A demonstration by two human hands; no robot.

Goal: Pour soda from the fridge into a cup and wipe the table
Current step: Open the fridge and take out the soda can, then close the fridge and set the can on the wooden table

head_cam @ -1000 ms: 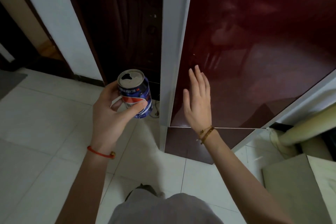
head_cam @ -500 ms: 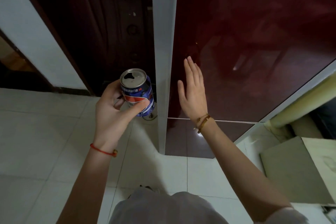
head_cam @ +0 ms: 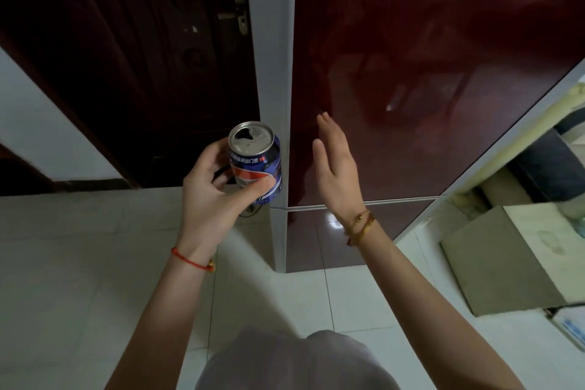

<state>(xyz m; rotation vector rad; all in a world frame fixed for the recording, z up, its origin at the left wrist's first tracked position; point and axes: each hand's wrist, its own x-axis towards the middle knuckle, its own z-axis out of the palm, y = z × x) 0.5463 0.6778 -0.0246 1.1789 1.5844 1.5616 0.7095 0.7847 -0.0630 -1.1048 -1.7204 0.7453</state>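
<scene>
Now, from the head view, we see our left hand [head_cam: 210, 196] wrapped around a blue aluminium soda can with a red-and-white logo [head_cam: 255, 162], fingers clamped on its lower half, thumb across the front. We hold the can upright in the air above the pale tiled floor [head_cam: 79, 263], its top already opened, just left of the glossy dark-red fridge door [head_cam: 427, 73]. Our right hand [head_cam: 337, 168] is raised flat before that door, fingers straight and together, gripping nothing; we cannot tell whether the fingertips touch the glass. We see a thin red string bracelet [head_cam: 191, 260] on the left wrist and a gold bangle [head_cam: 359, 225] on the right. We also see the white fridge edge [head_cam: 272, 73] running down between can and door, and a dark wooden door [head_cam: 142, 57] behind the can.
</scene>
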